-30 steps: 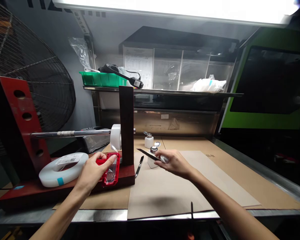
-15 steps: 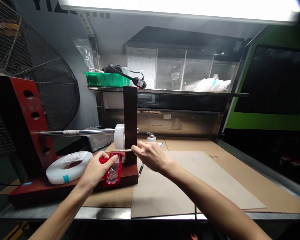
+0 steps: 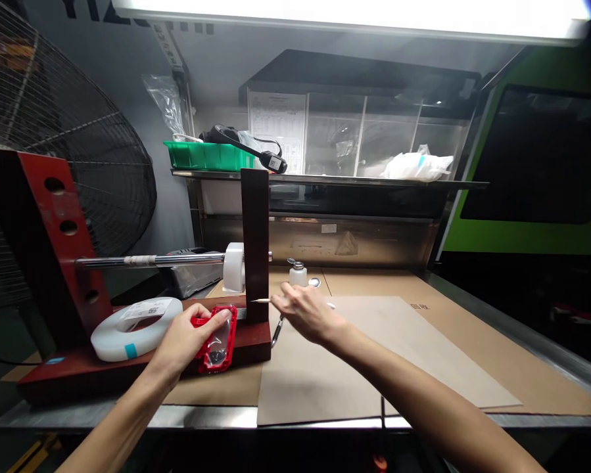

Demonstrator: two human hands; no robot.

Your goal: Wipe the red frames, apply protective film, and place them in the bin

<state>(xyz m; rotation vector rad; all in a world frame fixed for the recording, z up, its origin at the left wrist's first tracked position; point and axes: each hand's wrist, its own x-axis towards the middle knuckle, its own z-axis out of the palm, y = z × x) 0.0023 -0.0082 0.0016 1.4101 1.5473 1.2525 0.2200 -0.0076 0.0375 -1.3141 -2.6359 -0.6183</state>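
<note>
In my left hand (image 3: 189,332), closed with the thumb on top, is a red plastic frame (image 3: 232,345) with a clear window, shaped much like a phone case. My right hand (image 3: 302,309) pinches a thin wooden stick (image 3: 261,301), its bare end pointing left toward the frame but apart from it. A small white tip (image 3: 330,305) shows just past the right hand; I cannot tell if it belongs to the stick. Behind the right hand stands a white pump bottle (image 3: 298,274) with its lid flipped up. A black pen (image 3: 277,330) lies below that hand.
A dark red stand (image 3: 256,230) with a metal rod (image 3: 187,260) carries a white tape roll (image 3: 234,266). A larger translucent roll (image 3: 110,341) lies on its base. Cardboard (image 3: 374,368) covers the bench. Above runs a shelf with a green bin (image 3: 211,157); a caged fan (image 3: 102,144) stands left.
My right hand has moved slightly right and down, drawing the stick away from the red frame. My left hand has shifted the frame a little down and left, tilting it.
</note>
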